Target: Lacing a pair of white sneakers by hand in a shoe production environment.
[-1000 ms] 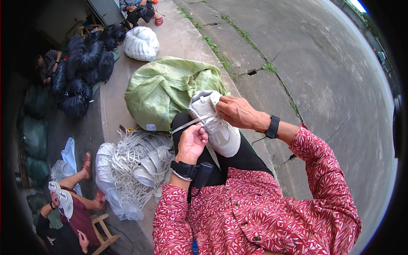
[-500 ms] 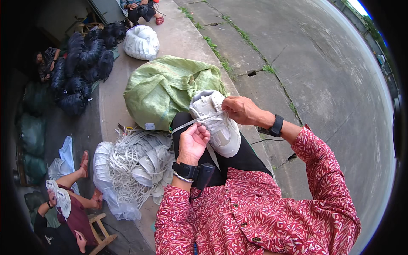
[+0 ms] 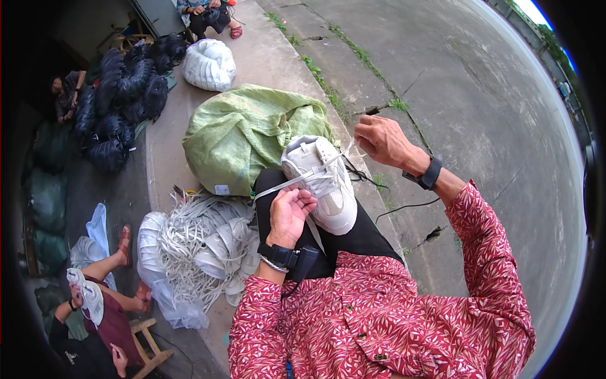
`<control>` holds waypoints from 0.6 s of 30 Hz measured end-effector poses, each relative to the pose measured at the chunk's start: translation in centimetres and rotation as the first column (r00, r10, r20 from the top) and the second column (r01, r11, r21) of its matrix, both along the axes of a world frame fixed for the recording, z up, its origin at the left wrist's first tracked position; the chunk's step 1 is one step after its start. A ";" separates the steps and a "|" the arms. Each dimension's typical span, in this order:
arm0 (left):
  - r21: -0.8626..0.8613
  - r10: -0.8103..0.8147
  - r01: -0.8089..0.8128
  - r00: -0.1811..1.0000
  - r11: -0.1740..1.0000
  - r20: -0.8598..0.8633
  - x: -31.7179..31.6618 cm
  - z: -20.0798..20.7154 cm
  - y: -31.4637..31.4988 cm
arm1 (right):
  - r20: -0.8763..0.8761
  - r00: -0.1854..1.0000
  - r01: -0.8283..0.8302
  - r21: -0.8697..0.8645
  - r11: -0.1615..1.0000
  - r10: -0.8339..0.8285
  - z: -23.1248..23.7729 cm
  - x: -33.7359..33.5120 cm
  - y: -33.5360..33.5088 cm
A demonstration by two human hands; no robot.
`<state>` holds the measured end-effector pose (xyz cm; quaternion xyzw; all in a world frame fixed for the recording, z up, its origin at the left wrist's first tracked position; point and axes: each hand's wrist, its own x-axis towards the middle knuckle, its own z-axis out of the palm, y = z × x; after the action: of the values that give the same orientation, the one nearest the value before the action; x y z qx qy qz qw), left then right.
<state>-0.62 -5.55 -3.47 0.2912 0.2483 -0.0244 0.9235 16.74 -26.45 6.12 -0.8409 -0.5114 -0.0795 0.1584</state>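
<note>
Shoe: one white shoe [image 3: 336, 201] on the lap [image 3: 372, 235], between the two hands; collar away from the body, toe toward it, long axis tipped slightly from far left to near right.
Nearer hand: the left hand [image 3: 287, 218], at the shoe's left side; the right hand [image 3: 386, 142] is apart from the shoe, beyond and to its right.
Right grip: fingers pinched together on the lace.
Left grip: palm up, fingers curled; whether it pinches anything I cannot tell.
Lace: white lace [image 3: 274, 189], one strand rising rightward from the shoe's eyelets to the right fingertips, another lying leftward over the thigh.
Co-workers: three; one lower left [image 3: 79, 341], one far left, one at the top.
Sacks: one green sack [image 3: 243, 142], just beyond the shoe.
Piles: one pile [image 3: 211, 243] of white shoes and laces, left of the left hand; too tangled to count.
Black bundles: several black bundles [image 3: 129, 117], overlapping, not countable.
White bundles: one white bundle [image 3: 208, 66] standing alone, beyond the sack.
Stools: one plain to see, a wooden stool [image 3: 151, 344], lower left.
Wristbands: two black, one on each wrist.
</note>
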 end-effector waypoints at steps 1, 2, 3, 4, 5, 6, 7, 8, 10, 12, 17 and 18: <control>0.002 -0.008 0.008 1.000 1.000 0.000 0.0 0.1 0.0 | -0.049 0.998 0.032 0.052 0.998 -0.029 -0.3 -0.3 0.0; 0.005 -0.016 0.016 1.000 1.000 0.000 0.0 0.2 0.0 | -0.099 0.994 0.065 0.103 0.993 -0.055 -0.6 -0.4 0.1; 0.005 -0.017 0.017 1.000 1.000 0.000 0.0 0.3 0.1 | -0.098 0.994 0.066 0.102 0.993 -0.056 -1.1 -0.3 0.3; 0.020 -0.021 0.021 1.000 1.000 -0.007 -0.1 0.6 0.2 | -0.107 0.993 0.076 0.184 0.980 -0.057 -1.4 -0.3 0.6; 0.036 -0.025 0.026 1.000 0.999 -0.014 -0.1 0.9 0.2 | -0.115 0.992 0.087 0.264 0.961 -0.058 -1.7 -0.3 0.8; 0.038 -0.029 0.029 1.000 0.999 -0.013 0.0 1.2 0.3 | -0.115 0.992 0.090 0.265 0.960 -0.061 -1.9 -0.3 0.8; 0.114 -0.045 0.044 0.999 0.992 0.005 0.0 1.5 0.3 | -0.115 0.993 0.054 0.297 0.953 -0.021 -2.1 -0.8 1.1; 0.190 -0.063 0.058 0.998 0.980 0.021 0.0 1.9 0.2 | -0.114 0.993 0.020 0.329 0.944 0.019 -2.2 -1.4 1.3; 0.330 -0.073 0.060 0.997 0.942 0.026 0.5 2.7 -0.1 | -0.248 0.964 -0.034 0.247 0.968 0.097 -2.1 -3.0 1.4; 0.461 -0.086 0.062 0.996 0.885 0.031 1.2 3.5 -0.3 | -0.263 0.943 -0.142 0.238 0.961 0.205 -2.5 -4.5 1.8; 0.856 -0.118 0.037 0.993 0.516 0.028 1.8 3.3 -0.1 | -0.219 0.957 -0.157 0.158 0.975 0.190 -4.0 -5.1 2.7; 0.857 -0.119 0.037 0.993 0.514 0.028 1.9 3.0 -0.1 | -0.237 0.955 -0.140 0.159 0.977 0.176 -4.2 -4.8 2.8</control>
<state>1.26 -5.64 -0.48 0.7185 0.1763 0.0714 0.6690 11.89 -23.65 1.93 -0.7871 -0.5463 0.0040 0.2863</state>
